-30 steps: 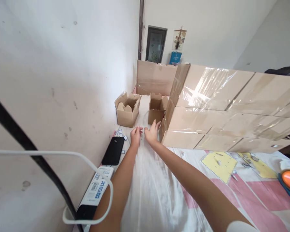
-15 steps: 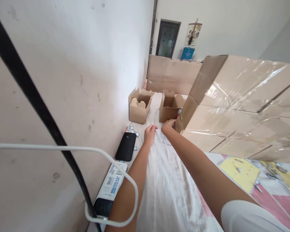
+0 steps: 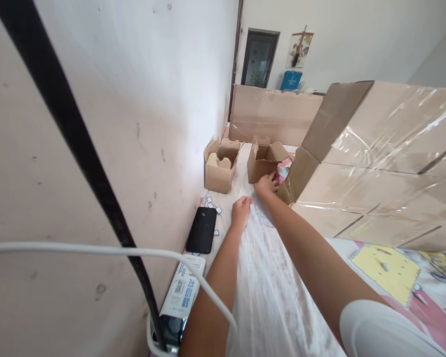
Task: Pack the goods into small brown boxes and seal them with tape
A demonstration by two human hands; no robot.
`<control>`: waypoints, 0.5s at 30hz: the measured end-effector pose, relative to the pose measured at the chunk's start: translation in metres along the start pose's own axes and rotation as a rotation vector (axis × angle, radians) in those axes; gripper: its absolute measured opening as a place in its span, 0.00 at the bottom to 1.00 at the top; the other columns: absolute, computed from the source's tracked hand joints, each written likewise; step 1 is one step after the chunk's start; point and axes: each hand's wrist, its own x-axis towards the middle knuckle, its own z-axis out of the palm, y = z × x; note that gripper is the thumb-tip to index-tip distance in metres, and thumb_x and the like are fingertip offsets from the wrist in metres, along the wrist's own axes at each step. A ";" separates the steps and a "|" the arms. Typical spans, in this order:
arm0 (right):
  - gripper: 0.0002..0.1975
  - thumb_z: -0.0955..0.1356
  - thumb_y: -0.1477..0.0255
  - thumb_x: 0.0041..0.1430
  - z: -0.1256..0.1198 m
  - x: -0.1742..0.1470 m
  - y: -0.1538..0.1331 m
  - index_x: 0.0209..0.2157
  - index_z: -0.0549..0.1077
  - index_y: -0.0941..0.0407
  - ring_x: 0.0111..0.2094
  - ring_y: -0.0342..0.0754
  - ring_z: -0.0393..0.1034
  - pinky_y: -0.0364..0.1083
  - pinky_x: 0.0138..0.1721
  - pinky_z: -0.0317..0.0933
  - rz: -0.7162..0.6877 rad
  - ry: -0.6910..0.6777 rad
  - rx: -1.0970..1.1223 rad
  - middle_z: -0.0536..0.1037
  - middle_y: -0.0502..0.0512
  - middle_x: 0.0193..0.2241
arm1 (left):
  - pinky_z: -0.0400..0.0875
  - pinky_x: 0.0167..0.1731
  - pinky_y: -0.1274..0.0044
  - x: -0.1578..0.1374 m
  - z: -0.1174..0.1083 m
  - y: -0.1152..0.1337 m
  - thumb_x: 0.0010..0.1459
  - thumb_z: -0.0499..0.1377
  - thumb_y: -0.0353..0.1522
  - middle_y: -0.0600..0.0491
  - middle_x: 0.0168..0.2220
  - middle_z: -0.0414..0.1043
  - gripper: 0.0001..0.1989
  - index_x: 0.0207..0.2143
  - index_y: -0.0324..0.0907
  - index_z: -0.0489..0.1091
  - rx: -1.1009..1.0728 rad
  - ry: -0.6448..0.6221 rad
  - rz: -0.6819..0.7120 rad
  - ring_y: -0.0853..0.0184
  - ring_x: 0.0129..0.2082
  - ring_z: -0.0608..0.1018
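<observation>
My left hand (image 3: 241,210) is closed in a pinch above the white, see-through plastic sheet (image 3: 273,282). Whatever sits between its fingertips is too small to make out. Farther forward, my right hand (image 3: 266,183) has its fingers apart at the lower front corner of an open cardboard box (image 3: 259,171). Just beyond those fingers is a small pink and white patch (image 3: 282,172), partly hidden. A second open cardboard box (image 3: 219,179) with raised flaps stands left of the first, near the wall.
Plastic-wrapped cartons (image 3: 375,183) stand on the right. A black phone (image 3: 200,230), small white tags (image 3: 209,200) and a white printed pack (image 3: 184,287) lie along the wall (image 3: 134,124). A white cable (image 3: 152,253) and a black strap (image 3: 67,124) cross the left foreground.
My right hand has come away from beside the cartons' edge and its fingers have spread by the box corner. The left hand keeps its pinch. The view has shifted slightly left.
</observation>
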 end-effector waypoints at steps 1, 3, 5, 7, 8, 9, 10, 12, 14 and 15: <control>0.30 0.65 0.73 0.65 0.002 0.000 0.000 0.67 0.61 0.59 0.69 0.63 0.51 0.66 0.63 0.54 -0.020 0.003 0.002 0.41 0.68 0.73 | 0.67 0.36 0.77 0.000 0.000 0.000 0.61 0.52 0.40 0.55 0.29 0.75 0.15 0.27 0.43 0.72 0.005 -0.001 -0.002 0.68 0.31 0.75; 0.28 0.62 0.77 0.65 0.006 0.001 0.003 0.66 0.63 0.58 0.70 0.62 0.47 0.67 0.63 0.52 -0.042 0.021 0.004 0.43 0.66 0.73 | 0.67 0.35 0.77 0.000 0.000 0.002 0.60 0.52 0.40 0.55 0.29 0.75 0.15 0.27 0.44 0.72 0.013 -0.006 -0.008 0.68 0.31 0.75; 0.28 0.59 0.81 0.65 0.010 0.002 0.005 0.66 0.64 0.61 0.72 0.64 0.43 0.69 0.63 0.51 -0.010 0.049 0.010 0.44 0.70 0.73 | 0.66 0.35 0.77 -0.001 0.000 0.003 0.60 0.52 0.40 0.55 0.30 0.76 0.15 0.27 0.44 0.72 0.016 -0.010 -0.017 0.68 0.30 0.74; 0.28 0.58 0.83 0.65 0.012 0.005 0.005 0.65 0.63 0.67 0.71 0.68 0.45 0.72 0.61 0.52 0.058 0.067 0.025 0.45 0.77 0.71 | 0.66 0.35 0.77 -0.002 -0.001 0.004 0.60 0.52 0.40 0.55 0.31 0.77 0.15 0.27 0.44 0.72 0.017 -0.010 -0.026 0.68 0.31 0.75; 0.28 0.58 0.83 0.64 0.012 0.007 0.005 0.66 0.62 0.69 0.70 0.69 0.47 0.73 0.60 0.53 0.087 0.074 0.037 0.45 0.80 0.71 | 0.66 0.35 0.77 -0.002 -0.001 0.004 0.60 0.52 0.41 0.54 0.31 0.77 0.15 0.27 0.44 0.73 0.019 -0.010 -0.031 0.68 0.31 0.75; 0.29 0.58 0.83 0.64 0.012 0.009 0.004 0.66 0.61 0.69 0.69 0.70 0.49 0.73 0.59 0.53 0.107 0.082 0.051 0.46 0.82 0.70 | 0.67 0.35 0.77 -0.003 -0.001 0.004 0.61 0.52 0.41 0.54 0.31 0.77 0.15 0.27 0.44 0.73 0.021 -0.009 -0.036 0.68 0.31 0.75; 0.30 0.58 0.83 0.64 0.011 0.012 0.003 0.67 0.59 0.69 0.69 0.71 0.51 0.73 0.59 0.54 0.121 0.093 0.070 0.47 0.83 0.70 | 0.67 0.35 0.77 -0.003 -0.001 0.004 0.61 0.52 0.41 0.54 0.30 0.76 0.15 0.27 0.44 0.73 0.023 -0.008 -0.041 0.68 0.31 0.75; 0.31 0.58 0.82 0.64 0.008 0.019 0.001 0.69 0.56 0.67 0.66 0.70 0.57 0.70 0.58 0.57 0.142 0.120 0.121 0.53 0.86 0.67 | 0.67 0.35 0.76 -0.003 -0.001 0.004 0.61 0.52 0.41 0.54 0.29 0.75 0.16 0.27 0.44 0.73 0.025 -0.004 -0.050 0.68 0.29 0.74; 0.32 0.56 0.82 0.65 0.005 0.025 0.001 0.70 0.52 0.69 0.63 0.69 0.63 0.67 0.57 0.61 0.132 0.142 0.187 0.59 0.88 0.63 | 0.67 0.34 0.76 -0.003 0.000 0.004 0.61 0.51 0.41 0.54 0.27 0.75 0.16 0.27 0.44 0.73 0.026 0.000 -0.055 0.68 0.28 0.74; 0.32 0.55 0.82 0.65 0.003 0.029 0.001 0.70 0.50 0.70 0.61 0.69 0.65 0.66 0.55 0.63 0.114 0.151 0.220 0.59 0.90 0.62 | 0.67 0.34 0.76 -0.003 0.000 0.004 0.61 0.51 0.41 0.54 0.27 0.74 0.16 0.28 0.44 0.73 0.027 0.001 -0.056 0.68 0.28 0.74</control>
